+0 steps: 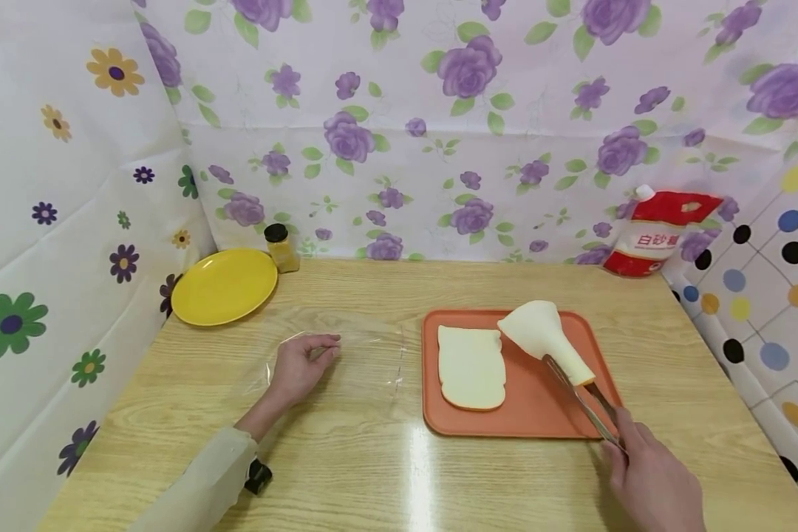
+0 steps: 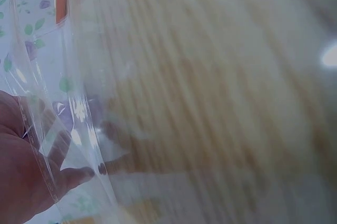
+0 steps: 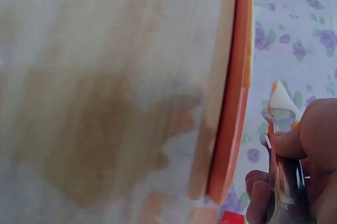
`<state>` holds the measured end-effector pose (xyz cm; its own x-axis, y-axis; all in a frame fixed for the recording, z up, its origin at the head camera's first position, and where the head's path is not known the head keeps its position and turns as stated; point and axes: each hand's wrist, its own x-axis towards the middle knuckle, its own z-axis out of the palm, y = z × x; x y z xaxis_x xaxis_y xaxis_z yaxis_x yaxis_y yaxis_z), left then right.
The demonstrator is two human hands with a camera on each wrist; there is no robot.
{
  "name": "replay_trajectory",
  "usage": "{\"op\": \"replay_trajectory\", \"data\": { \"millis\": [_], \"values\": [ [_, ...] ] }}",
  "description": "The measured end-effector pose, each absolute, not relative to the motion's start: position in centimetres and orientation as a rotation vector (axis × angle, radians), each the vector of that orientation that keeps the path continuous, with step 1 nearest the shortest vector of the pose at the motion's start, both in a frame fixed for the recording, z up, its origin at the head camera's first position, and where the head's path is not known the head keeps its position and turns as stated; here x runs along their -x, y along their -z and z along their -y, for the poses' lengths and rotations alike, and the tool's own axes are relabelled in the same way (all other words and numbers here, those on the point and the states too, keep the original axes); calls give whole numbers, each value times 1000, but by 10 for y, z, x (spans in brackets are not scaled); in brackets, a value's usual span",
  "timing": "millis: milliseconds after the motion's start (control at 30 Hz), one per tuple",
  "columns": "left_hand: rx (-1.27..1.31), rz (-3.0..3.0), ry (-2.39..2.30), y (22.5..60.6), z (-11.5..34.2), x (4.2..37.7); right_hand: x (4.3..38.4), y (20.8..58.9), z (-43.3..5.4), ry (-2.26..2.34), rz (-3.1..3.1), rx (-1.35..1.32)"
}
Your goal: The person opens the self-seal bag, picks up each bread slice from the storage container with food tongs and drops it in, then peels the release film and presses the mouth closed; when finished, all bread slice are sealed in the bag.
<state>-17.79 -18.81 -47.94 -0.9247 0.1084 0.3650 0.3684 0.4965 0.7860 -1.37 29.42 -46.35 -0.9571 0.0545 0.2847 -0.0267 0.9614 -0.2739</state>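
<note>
1. Grasping tongs (image 3: 287, 187) in right hand (image 1: 658, 476), with folded bread (image 1: 539, 329) pinched above tray (image 1: 539, 417).
2. Might tear bread by squeezing harder, or drop it by slackening.
3. Cannot tell the grip of left hand (image 1: 302, 366) at film (image 1: 369, 369); might crumple film by tugging.

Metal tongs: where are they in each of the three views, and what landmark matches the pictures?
Head: tongs low, right of centre, in the right hand, gripping a bread slice.
Left wrist: not in it.
Right wrist: tongs at lower right, in the right hand.
Shared landmark: purple-flowered wall cloth, across the back in head, left side in left wrist, right side in right wrist.
</note>
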Motion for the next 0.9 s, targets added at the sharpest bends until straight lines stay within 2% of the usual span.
{"op": "replay_trajectory", "data": {
  "millis": [233,900],
  "values": [
    [404,2479,1378,481,189,178,22,456,-289,-416,2832,-43],
    [426,2447,1384,483,192,178,57,441,-259,-298,2669,-652]
  ]
}}
